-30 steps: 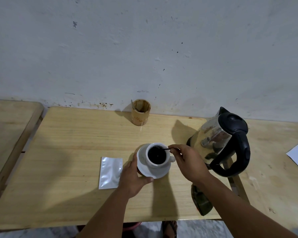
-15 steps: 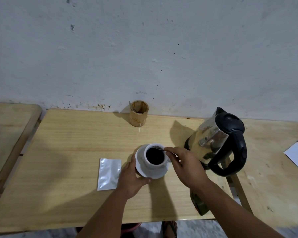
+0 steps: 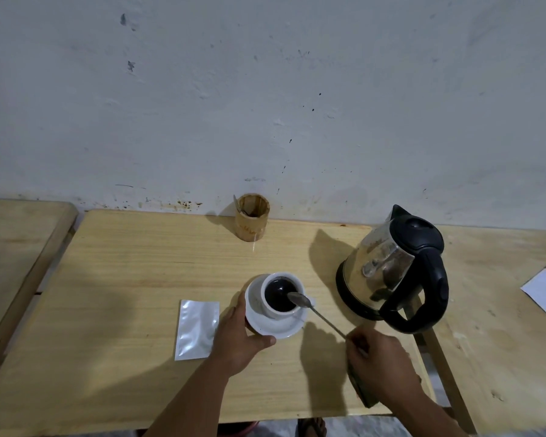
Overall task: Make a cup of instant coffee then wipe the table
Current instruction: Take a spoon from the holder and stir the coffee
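The left hand [image 3: 238,337] curls around the near edge of the saucer [image 3: 273,323]. The right hand [image 3: 377,357] pinches the spoon [image 3: 316,312] handle. The spoon slants up-left, its bowl over the cup [image 3: 281,294] of dark coffee. A silver packet [image 3: 197,329] lies left on the worktop [image 3: 123,263]; a kettle [image 3: 397,272] stands right.

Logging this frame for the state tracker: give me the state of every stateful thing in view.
cup: upright on saucer, full of dark coffee
saucer: flat on table, gripped by left hand
spoon: bowl over the cup rim, handle in right hand
kettle: upright, lid shut
sachet: lying flat
bamboo holder: upright, one utensil inside
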